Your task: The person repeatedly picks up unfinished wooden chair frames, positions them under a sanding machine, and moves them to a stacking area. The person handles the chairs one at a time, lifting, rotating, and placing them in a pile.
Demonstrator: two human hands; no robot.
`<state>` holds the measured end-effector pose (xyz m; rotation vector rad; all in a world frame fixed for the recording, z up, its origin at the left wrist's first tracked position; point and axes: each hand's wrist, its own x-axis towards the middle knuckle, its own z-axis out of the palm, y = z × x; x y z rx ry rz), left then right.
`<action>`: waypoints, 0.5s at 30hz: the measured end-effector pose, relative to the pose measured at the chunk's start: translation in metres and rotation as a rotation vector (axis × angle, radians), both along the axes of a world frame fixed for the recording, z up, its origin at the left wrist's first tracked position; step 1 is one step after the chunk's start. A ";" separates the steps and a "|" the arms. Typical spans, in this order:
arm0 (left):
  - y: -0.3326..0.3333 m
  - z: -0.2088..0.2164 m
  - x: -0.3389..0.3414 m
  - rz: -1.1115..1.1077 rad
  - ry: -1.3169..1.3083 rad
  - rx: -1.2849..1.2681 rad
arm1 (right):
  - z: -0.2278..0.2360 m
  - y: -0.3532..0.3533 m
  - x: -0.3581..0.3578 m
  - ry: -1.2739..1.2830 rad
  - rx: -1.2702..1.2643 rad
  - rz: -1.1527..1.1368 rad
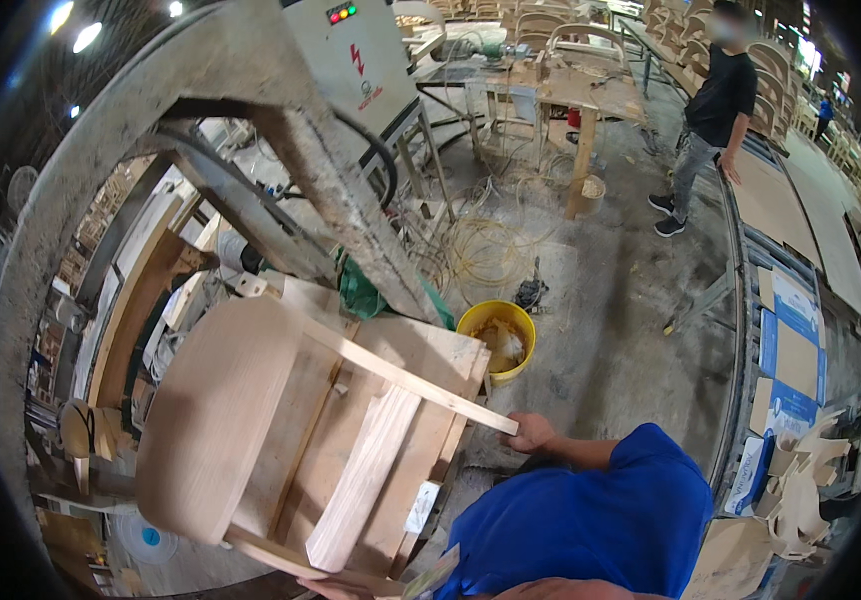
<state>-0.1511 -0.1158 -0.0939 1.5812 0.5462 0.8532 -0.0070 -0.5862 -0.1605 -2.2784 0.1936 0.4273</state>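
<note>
A pale wooden chair back lies over a wooden work stand point(301, 455), its broad curved backrest panel point(221, 420) at the far end from me. Two slim posts run from the panel toward my body. My right hand point(531, 432) is closed round the end of the upper post point(411, 378). At the lower edge of the picture my left hand point(336, 589) is at the other post point(286, 553); its fingers are partly hidden but look wrapped on it. A pale wooden block point(363, 478) lies between the posts on the stand.
A heavy grey metal machine frame point(341, 190) arches over the stand. A yellow bucket point(498, 338) stands beside it, with loose hoses point(491, 245) on the floor behind. A roller conveyor with boards point(771, 205) runs along the right, where another person point(716, 110) stands.
</note>
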 end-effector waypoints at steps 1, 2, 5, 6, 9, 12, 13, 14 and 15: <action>-0.013 0.003 0.004 0.012 -0.003 -0.035 | 0.000 -0.006 0.000 -0.021 0.040 -0.034; -0.029 0.012 0.008 0.025 -0.015 -0.064 | 0.003 -0.015 0.000 -0.057 0.053 -0.013; -0.071 0.032 0.009 0.025 -0.020 -0.123 | 0.011 -0.053 -0.011 -0.053 0.074 0.025; -0.085 0.038 0.009 0.020 -0.024 -0.142 | 0.010 -0.068 -0.017 -0.051 0.051 0.028; -0.126 0.046 0.003 -0.002 -0.033 -0.200 | 0.011 -0.116 -0.038 -0.043 -0.010 0.034; -0.168 0.049 -0.007 -0.036 -0.039 -0.259 | 0.013 -0.167 -0.069 -0.010 0.020 0.002; -0.183 0.050 -0.012 -0.048 -0.039 -0.279 | 0.013 -0.186 -0.080 0.015 0.058 -0.018; -0.199 0.052 -0.016 -0.066 -0.044 -0.296 | 0.010 -0.205 -0.092 0.035 0.100 -0.041; -0.215 0.055 -0.020 -0.087 -0.046 -0.312 | 0.006 -0.222 -0.103 0.044 0.127 -0.069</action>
